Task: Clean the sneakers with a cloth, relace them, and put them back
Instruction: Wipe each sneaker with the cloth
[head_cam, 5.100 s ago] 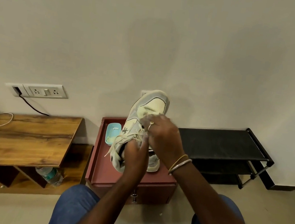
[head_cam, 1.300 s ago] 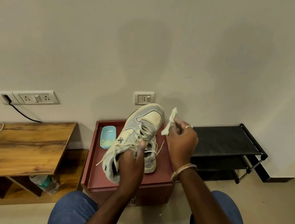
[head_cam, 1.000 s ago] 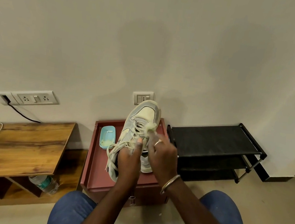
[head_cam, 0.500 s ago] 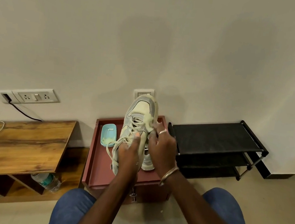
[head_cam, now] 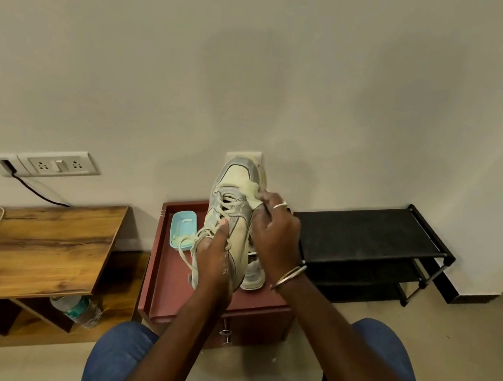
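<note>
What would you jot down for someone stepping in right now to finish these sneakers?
Left hand grips the raised sneaker near its heel, toe pointing away.
Right hand pinches the cloth against its toe side.
Second sneaker lies on the red cabinet, near a blue dish.
Done: nothing finished; wiping in progress, laces loose.
Left: finish wiping, relace, put both back, probably on the black rack.

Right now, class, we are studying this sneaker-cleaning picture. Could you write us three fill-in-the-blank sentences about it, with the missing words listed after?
1. The left hand grips the raised sneaker; the other hand, the ___ one, presses a cloth against it.
2. The shoe rack beside the red cabinet is coloured ___.
3. Under the wooden desk lies a plastic water ___.
Missing words: right; black; bottle.
</note>
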